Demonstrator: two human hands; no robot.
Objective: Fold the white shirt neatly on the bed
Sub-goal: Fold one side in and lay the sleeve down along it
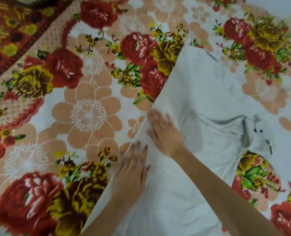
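Observation:
The white shirt [207, 92] lies spread flat on the flowered bed cover [88, 114], running from the lower middle up to the right. Its collar with two dark buttons [258, 131] sits at the right. A straight folded edge runs along the shirt's left side. My left hand [132, 165] lies flat, palm down, on that edge, fingers apart. Just above it, my right hand [165, 132] also presses flat on the fabric near the same edge and looks blurred. Neither hand grips the cloth.
The bed cover shows large red and yellow roses and peach flowers. At the upper left a dark red patterned blanket or rug [13, 31] borders the bed cover. A pale surface [287, 7] shows at the upper right corner.

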